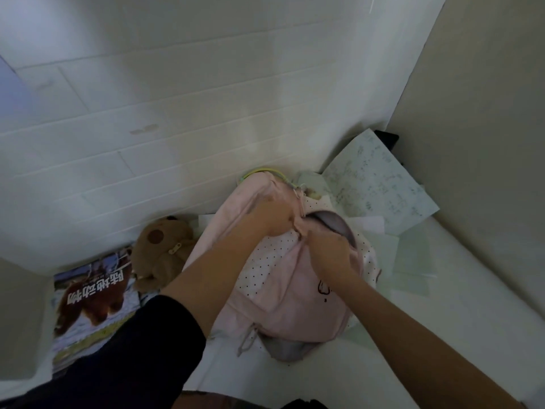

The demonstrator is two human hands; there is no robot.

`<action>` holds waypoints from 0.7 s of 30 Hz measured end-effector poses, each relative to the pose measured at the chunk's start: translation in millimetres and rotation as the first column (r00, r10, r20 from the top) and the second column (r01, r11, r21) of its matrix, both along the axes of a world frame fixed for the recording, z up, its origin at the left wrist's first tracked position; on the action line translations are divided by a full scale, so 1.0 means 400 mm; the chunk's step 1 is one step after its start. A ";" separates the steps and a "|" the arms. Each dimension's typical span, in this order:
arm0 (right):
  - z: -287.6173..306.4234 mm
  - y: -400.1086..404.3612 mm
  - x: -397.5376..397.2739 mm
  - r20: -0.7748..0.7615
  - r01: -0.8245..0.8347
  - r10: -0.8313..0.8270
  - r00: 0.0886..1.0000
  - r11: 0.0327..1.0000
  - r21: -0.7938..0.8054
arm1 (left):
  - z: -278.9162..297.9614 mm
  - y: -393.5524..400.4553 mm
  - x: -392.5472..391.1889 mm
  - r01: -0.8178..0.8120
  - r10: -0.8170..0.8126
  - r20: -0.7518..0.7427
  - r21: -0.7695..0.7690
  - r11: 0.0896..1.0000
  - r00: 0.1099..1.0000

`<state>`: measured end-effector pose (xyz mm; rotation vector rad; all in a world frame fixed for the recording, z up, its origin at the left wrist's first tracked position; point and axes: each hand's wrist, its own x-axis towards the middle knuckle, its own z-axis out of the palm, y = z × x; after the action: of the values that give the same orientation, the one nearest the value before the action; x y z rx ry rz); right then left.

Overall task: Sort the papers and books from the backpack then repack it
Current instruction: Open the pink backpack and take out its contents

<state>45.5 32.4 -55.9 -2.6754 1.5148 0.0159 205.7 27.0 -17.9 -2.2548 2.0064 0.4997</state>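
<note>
Both your arms reach forward. Your left hand (272,215) and right hand (330,249) curl their fingers, gripping the opening of the pink backpack (295,299) on the white surface (442,335); papers (374,181) lie just behind.

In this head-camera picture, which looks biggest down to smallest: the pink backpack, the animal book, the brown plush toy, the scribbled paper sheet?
1. Backpack, clearly largest.
2. Book and paper sheet look about alike; the book is partly hidden by a sleeve and lies nearer the camera, so I won't rank them.
3. Plush toy, smallest.
</note>
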 end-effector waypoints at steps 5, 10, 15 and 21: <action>0.020 -0.014 0.016 0.116 -0.006 0.008 0.993 1.000 -0.016 | -0.012 -0.038 -0.032 0.220 -0.229 0.021 0.209 0.953 0.973; 0.017 -0.036 -0.006 0.178 0.157 -0.163 0.971 0.987 0.045 | 0.005 -0.048 -0.029 0.346 -0.346 -0.043 0.252 0.904 0.937; 0.030 -0.040 -0.012 0.228 0.085 -0.067 0.971 0.994 -0.068 | 0.003 -0.072 0.019 0.282 -0.281 -0.133 -0.008 0.959 0.950; 0.038 0.107 0.016 -0.061 -0.489 0.495 0.867 0.867 0.090 | -0.004 -0.106 0.052 -0.010 -0.023 -0.302 -0.107 0.994 0.953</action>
<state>51.8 75.1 -40.7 -2.9494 0.7801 0.2048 226.4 -15.6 -19.7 -2.3552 2.2286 0.8009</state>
